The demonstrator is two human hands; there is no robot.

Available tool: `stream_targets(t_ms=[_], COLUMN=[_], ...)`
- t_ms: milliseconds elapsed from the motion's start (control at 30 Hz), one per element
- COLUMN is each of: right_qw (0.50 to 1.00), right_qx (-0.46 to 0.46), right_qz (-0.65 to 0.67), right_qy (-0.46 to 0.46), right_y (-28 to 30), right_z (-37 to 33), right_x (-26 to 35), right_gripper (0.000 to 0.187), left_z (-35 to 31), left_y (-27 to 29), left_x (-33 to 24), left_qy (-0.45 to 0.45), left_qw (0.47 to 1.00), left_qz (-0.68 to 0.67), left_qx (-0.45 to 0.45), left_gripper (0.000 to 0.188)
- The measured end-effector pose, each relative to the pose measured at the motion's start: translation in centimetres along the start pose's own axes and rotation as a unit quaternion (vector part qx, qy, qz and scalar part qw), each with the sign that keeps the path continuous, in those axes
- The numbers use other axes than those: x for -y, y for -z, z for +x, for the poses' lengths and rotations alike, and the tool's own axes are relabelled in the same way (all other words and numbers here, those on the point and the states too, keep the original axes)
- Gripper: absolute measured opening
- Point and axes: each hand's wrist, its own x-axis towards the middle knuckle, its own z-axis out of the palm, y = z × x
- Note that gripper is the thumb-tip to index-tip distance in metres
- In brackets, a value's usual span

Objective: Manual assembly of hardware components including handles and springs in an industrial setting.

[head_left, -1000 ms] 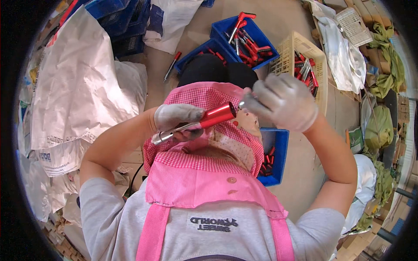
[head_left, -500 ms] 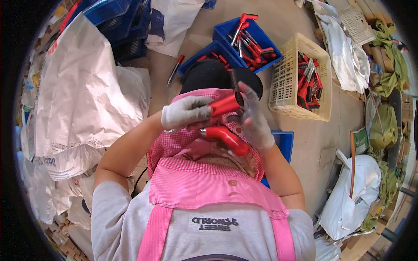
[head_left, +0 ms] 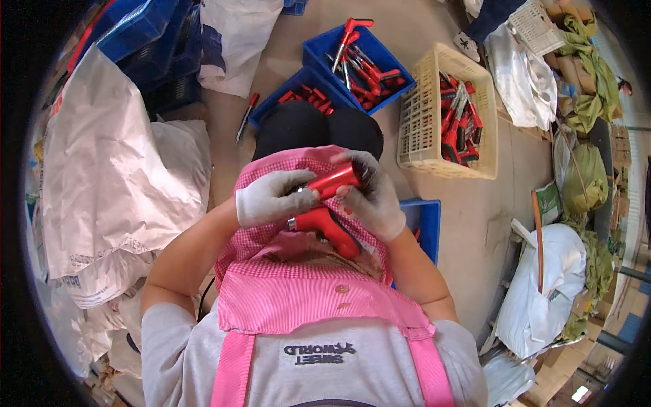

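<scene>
Both my hands wear pale gloves with greyish fingers. A shiny red metal tube (head_left: 332, 182) lies tilted between them above my lap. My left hand (head_left: 274, 197) is closed round its left end. The fingers of my right hand (head_left: 374, 198) curl round its dark right end, hiding part of it. Just below, a red pistol-grip tool handle (head_left: 324, 226) with a silver tip and a black strip rests on my pink apron (head_left: 271, 254), touched by neither hand as far as I can see.
Beyond my knees stand a blue crate (head_left: 397, 96) of red-handled tools and a blue bin (head_left: 261, 114) of red parts. A cream crate (head_left: 415, 125) holds more tools. Another blue bin (head_left: 428, 234) sits by my right arm. One red-ended tool (head_left: 247, 119) lies on the floor near white sacks (head_left: 102, 169).
My right hand's fingers have gone from partly spread to curled round the tube's dark end. Both hands and the tube sit a little lower and further left in view; the surroundings shifted left too.
</scene>
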Motion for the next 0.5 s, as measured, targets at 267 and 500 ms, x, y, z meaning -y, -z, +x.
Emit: stream_targets(t_ms=[267, 500], right_qw=[0.878, 0.764], right_qx=[-0.411, -0.37], right_qz=[0.216, -0.241], right_qy=[-0.117, -0.469], right_y=[12.2, 17.2], right_z=[-9.6, -27.1], right_x=[-9.8, -35.5], right_gripper=[0.022, 0.044], left_z=[-1.1, 0.8], left_y=[1.9, 4.6], left_x=[0.0, -0.9], left_qy=[0.03, -0.025], left_qw=[0.985, 0.967], left_qz=[-0.163, -0.205], left_qx=[-0.05, -0.147], left_gripper=[0.04, 0.047])
